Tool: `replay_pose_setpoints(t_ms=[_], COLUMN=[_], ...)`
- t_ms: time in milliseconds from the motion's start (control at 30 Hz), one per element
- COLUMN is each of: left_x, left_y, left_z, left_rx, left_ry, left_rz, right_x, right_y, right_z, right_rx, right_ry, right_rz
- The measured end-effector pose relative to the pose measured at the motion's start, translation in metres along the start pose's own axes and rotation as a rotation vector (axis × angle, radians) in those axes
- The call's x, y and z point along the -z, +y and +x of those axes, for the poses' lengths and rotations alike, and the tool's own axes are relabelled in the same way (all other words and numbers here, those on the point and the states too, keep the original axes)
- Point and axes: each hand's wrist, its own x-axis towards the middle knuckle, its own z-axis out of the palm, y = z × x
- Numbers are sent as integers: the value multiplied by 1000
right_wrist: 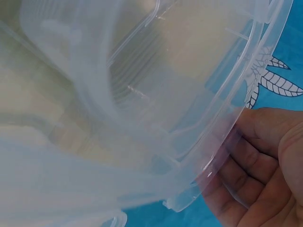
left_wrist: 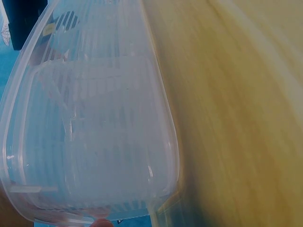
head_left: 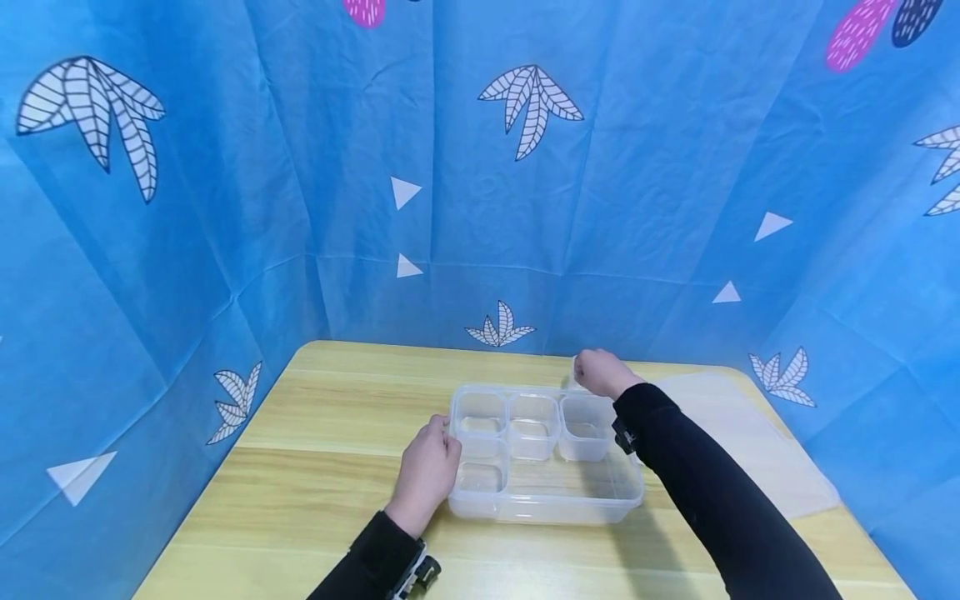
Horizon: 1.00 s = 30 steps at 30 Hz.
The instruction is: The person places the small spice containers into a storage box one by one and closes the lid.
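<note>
A large clear plastic storage box (head_left: 547, 508) stands on the table, with several smaller clear tubs (head_left: 532, 429) inside, along its back and at the front left. My left hand (head_left: 427, 467) grips the box's left wall; in the left wrist view only fingertips (left_wrist: 102, 222) show at the bottom. At the back right corner, my right hand (head_left: 603, 372) pinches a clear flap at the rim. The right wrist view shows the right hand (right_wrist: 260, 165) with curled fingers partly behind the see-through plastic. Its exact hold is blurred by the plastic.
A thin, translucent whitish flat sheet (head_left: 742, 433) lies at the table's right side. The wooden table (head_left: 337, 467) extends left and in front of the box. A blue patterned cloth (head_left: 360, 167) hangs around the table's back and sides.
</note>
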Motion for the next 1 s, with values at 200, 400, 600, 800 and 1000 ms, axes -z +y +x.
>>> replay_pose_setpoints(t_ms=[200, 400, 600, 800, 1000], left_x=[0, -1, -1, -1, 0], left_y=[0, 0, 0, 1, 1], left_z=[-1, -1, -1, -2, -1], left_rx=[-15, -13, -6, -4, 4], left_ry=[9, 14, 9, 5, 0], left_rz=[13, 10, 8, 12, 10], right_x=[3, 8, 17, 33, 45], right_y=[2, 2, 1, -3, -9], right_z=[-4, -6, -8, -13, -21], right_rx=[34, 47, 59, 74, 102], right_ry=[57, 78, 102, 136, 173], right_rz=[16, 8, -9, -20, -24])
